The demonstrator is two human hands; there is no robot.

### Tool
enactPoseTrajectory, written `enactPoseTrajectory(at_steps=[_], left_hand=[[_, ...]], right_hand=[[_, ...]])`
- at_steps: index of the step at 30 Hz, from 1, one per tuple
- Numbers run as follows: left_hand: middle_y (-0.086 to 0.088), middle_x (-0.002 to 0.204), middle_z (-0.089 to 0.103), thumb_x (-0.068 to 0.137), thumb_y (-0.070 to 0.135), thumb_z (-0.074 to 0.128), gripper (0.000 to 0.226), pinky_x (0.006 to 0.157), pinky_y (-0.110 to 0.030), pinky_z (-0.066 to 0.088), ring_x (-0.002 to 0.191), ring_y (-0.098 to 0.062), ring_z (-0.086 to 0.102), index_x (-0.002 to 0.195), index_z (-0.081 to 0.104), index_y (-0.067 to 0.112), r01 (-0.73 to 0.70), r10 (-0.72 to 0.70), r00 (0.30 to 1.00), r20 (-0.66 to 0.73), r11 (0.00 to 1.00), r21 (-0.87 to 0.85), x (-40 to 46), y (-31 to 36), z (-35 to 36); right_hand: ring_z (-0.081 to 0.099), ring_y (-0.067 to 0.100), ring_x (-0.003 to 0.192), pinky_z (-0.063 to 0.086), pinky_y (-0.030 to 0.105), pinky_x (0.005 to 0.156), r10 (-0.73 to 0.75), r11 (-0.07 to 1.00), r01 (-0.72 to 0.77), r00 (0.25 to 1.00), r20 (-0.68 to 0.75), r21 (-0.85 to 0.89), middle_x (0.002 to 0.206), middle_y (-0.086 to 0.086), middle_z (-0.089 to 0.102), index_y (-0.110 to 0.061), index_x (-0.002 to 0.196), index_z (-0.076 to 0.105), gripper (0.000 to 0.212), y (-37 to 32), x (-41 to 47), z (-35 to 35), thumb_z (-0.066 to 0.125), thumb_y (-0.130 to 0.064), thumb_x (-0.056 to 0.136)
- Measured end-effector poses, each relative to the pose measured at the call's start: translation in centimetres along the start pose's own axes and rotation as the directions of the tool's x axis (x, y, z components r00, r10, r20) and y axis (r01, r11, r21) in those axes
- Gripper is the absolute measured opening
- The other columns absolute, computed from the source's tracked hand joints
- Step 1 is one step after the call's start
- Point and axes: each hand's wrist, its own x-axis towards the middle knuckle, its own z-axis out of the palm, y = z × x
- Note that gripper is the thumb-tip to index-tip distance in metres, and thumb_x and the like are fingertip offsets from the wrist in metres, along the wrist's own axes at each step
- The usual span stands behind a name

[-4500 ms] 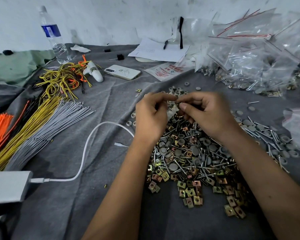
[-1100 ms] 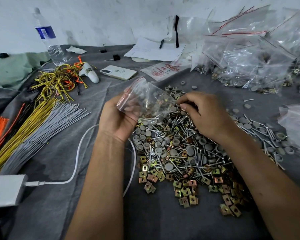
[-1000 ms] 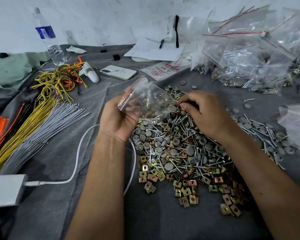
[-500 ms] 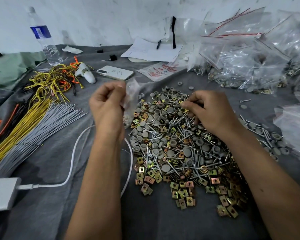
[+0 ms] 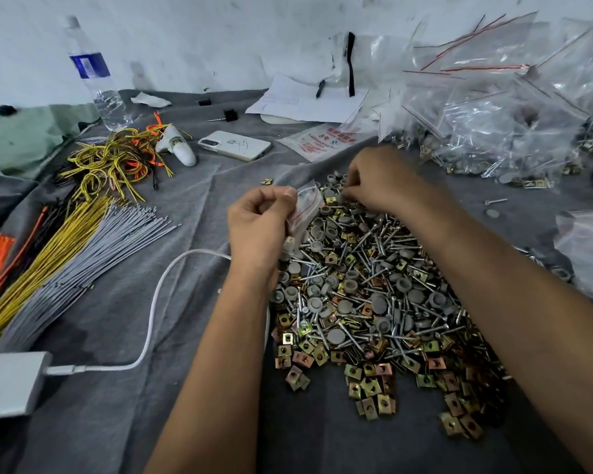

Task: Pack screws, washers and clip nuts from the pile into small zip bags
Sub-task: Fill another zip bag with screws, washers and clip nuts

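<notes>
A big pile [image 5: 374,295] of silver screws, grey round washers and brass-coloured clip nuts lies on the grey cloth [image 5: 192,388] in front of me. My left hand [image 5: 257,227] pinches a small clear zip bag [image 5: 305,210] with a red seal line at the pile's left edge. My right hand [image 5: 380,179] reaches into the far end of the pile with curled fingers among the washers; what its fingertips pinch is hidden.
Filled zip bags [image 5: 500,114] are heaped at the back right. Bundles of grey, yellow and orange cable ties [image 5: 69,254] lie left, with a white cable [image 5: 158,295], a phone [image 5: 235,145], a water bottle [image 5: 96,77] and papers [image 5: 305,100] behind.
The left hand has lowered the bag from in front of me to the pile's left edge. The right hand has moved toward the far end of the pile.
</notes>
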Motion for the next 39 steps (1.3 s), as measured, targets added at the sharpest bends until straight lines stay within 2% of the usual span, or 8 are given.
enactPoseTrajectory(at_steps=[4, 8, 11, 14, 22, 30, 35, 39], left_hand=[[-0.009, 0.071, 0.070, 0.090, -0.003, 0.075, 0.007, 0.052, -0.020, 0.056, 0.051, -0.011, 0.060, 0.089, 0.069, 0.003, 0.050, -0.058, 0.992, 0.109, 0.996, 0.075, -0.2, 0.1, -0.2], [-0.010, 0.067, 0.070, 0.089, -0.004, 0.076, 0.011, 0.053, -0.021, 0.057, 0.049, -0.012, 0.063, 0.097, 0.069, -0.005, 0.037, -0.082, 0.978, 0.191, 0.974, 0.225, -0.5, 0.0, -0.2], [-0.012, 0.067, 0.071, 0.089, -0.001, 0.077, 0.009, 0.050, -0.020, 0.053, 0.049, -0.013, 0.064, 0.094, 0.070, -0.004, -0.006, -0.053, 0.977, 0.204, 0.961, 0.277, -0.5, -0.1, -0.1], [-0.008, 0.061, 0.070, 0.088, -0.001, 0.078, 0.007, 0.048, -0.020, 0.051, 0.046, -0.012, 0.063, 0.088, 0.070, 0.001, -0.048, -0.009, 0.980, 0.200, 0.958, 0.282, -0.4, -0.1, 0.1], [-0.004, 0.057, 0.068, 0.089, -0.003, 0.073, 0.008, 0.048, -0.020, 0.049, 0.047, -0.011, 0.062, 0.087, 0.069, 0.003, -0.059, 0.015, 0.983, 0.185, 0.970, 0.237, -0.4, -0.4, 0.5], [-0.007, 0.063, 0.069, 0.089, -0.002, 0.075, 0.008, 0.052, -0.024, 0.053, 0.050, -0.014, 0.061, 0.090, 0.068, 0.003, -0.032, 0.009, 0.989, 0.147, 0.987, 0.159, 0.0, -0.5, 0.4], [-0.001, 0.061, 0.068, 0.087, -0.003, 0.076, 0.010, 0.051, -0.022, 0.052, 0.050, -0.012, 0.061, 0.087, 0.070, 0.005, -0.036, 0.014, 0.992, 0.129, 0.985, 0.168, 0.3, -0.8, 0.3], [0.000, 0.059, 0.067, 0.087, -0.004, 0.074, 0.009, 0.050, -0.019, 0.050, 0.050, -0.009, 0.061, 0.087, 0.070, 0.005, -0.031, 0.017, 0.995, 0.099, 0.989, 0.142, 0.4, -0.8, 0.3]], right_hand=[[0.067, 0.021, 0.094, 0.051, 0.030, 0.072, 0.050, 0.990, -0.046, 0.999, 0.022, -0.135, 0.114, 0.008, 0.070, -0.008, 0.125, 0.067, 0.030, -0.6, 1.6, -0.1, 0.066, -0.007, 0.096], [0.071, 0.024, 0.092, 0.059, 0.040, 0.089, 0.012, 0.998, -0.009, 0.999, 0.046, -0.054, 0.106, 0.010, 0.074, -0.007, 0.104, 0.075, 0.014, 0.2, 0.9, -0.9, 0.069, -0.003, 0.092], [0.071, 0.010, 0.078, 0.061, 0.032, 0.081, -0.079, 0.975, 0.094, 0.994, -0.080, 0.201, 0.087, -0.003, 0.075, -0.018, 0.090, 0.077, 0.012, 0.9, -0.8, -1.8, 0.083, -0.012, 0.082], [0.074, 0.005, 0.078, 0.061, 0.024, 0.074, -0.241, 0.826, 0.274, 0.962, -0.130, 0.493, 0.082, -0.009, 0.077, -0.024, 0.090, 0.079, 0.018, 0.5, -3.3, -2.3, 0.088, -0.016, 0.077], [0.071, 0.018, 0.054, 0.057, 0.028, 0.049, -0.302, 0.751, 0.329, 0.942, -0.146, 0.573, 0.072, -0.002, 0.076, -0.015, 0.085, 0.074, 0.015, -0.4, -5.9, 0.4, 0.087, -0.014, 0.078], [0.070, 0.011, 0.056, 0.059, 0.025, 0.053, -0.314, 0.790, 0.367, 0.930, -0.190, 0.491, 0.073, -0.009, 0.075, -0.024, 0.085, 0.079, 0.010, 0.2, -5.8, 0.5, 0.087, -0.023, 0.079], [0.067, 0.001, 0.060, 0.052, 0.019, 0.055, -0.125, 0.816, 0.288, 0.934, -0.334, 0.501, 0.074, -0.012, 0.073, -0.028, 0.086, 0.076, 0.005, 0.6, -5.1, 0.5, 0.080, -0.025, 0.087], [0.056, -0.008, 0.067, 0.037, 0.004, 0.056, -0.121, 0.962, 0.171, 0.966, -0.229, 0.213, 0.095, -0.008, 0.074, -0.023, 0.099, 0.078, 0.008, 1.0, -3.8, 0.9, 0.075, -0.025, 0.092]])
